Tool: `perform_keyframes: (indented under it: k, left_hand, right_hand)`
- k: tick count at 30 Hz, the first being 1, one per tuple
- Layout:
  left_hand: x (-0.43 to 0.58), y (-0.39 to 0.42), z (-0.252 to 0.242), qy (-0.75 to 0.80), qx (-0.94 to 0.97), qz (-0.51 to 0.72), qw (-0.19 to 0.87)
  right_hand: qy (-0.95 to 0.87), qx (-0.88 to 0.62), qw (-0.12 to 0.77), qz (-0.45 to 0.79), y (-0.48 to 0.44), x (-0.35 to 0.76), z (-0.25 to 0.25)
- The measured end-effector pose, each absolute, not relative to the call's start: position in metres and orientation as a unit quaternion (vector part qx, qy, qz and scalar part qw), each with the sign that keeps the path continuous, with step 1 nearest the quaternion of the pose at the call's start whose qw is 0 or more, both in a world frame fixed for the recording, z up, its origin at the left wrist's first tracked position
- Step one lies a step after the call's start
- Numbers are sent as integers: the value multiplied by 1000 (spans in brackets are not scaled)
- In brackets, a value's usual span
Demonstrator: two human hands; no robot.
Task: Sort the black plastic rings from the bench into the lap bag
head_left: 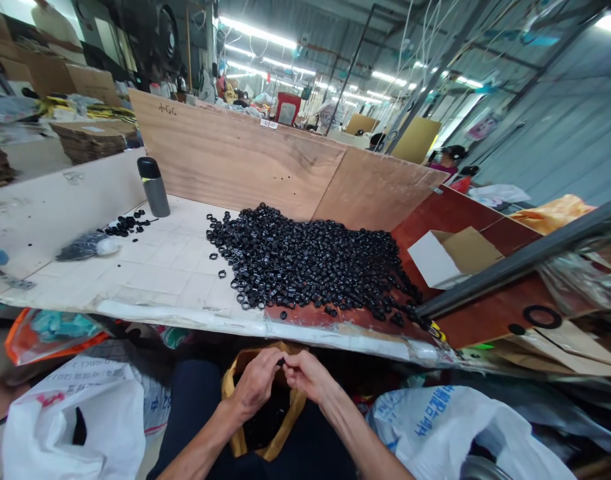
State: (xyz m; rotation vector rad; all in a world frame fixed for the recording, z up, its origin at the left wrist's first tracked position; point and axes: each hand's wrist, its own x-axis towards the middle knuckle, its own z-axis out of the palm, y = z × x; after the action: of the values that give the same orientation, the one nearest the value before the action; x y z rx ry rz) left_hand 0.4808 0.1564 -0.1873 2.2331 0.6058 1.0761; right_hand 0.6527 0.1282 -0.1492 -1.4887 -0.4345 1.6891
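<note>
My left hand [256, 380] and my right hand [308, 375] meet over an open yellow-brown bag [228, 383] between my legs. Their fingers pinch a small black part [280, 363] between them; most of it is hidden by the fingertips. Dark pieces lie inside the bag, too shadowed to make out. On the table just beyond the hands spreads a large heap of small black rings [305, 260], with a few loose ones at its left side.
A grey bottle [156, 193] stands at the table's back left, near scattered black bits [128, 225] and a plastic bag [82, 245]. Wooden boards [235, 153] wall the table. An open carton [452, 257] and a slanted metal bar [515, 260] are at right. White sacks [80, 413] flank my legs.
</note>
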Motion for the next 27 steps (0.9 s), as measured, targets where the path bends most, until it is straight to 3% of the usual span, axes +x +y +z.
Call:
perform_keyframes:
  k: [4, 6, 9, 12, 15, 21, 27]
  left_hand:
    - [474, 174, -156, 288, 833, 324, 345]
    - [478, 196, -141, 375, 808, 344, 298]
    - [492, 234, -130, 488, 792, 312, 194]
    - [506, 260, -131, 539, 797, 226, 152]
    - [512, 265, -140, 552, 796, 205, 141]
    - [512, 253, -154, 460, 823, 311, 121]
    - [523, 261, -160, 382, 830, 351, 203]
  right_hand:
    - [-435, -730, 401, 342, 142, 663, -139]
    - [-521, -721, 423, 176, 159, 667, -133]
    - [-594, -697, 391, 88, 188, 666, -133]
    - [-612, -701, 358, 76, 206, 661, -141]
    - [-615, -685, 382, 78, 208, 661, -151]
    - [-529, -638, 515, 220, 207, 673, -165]
    - [-505, -563, 564, 332, 209, 682, -156]
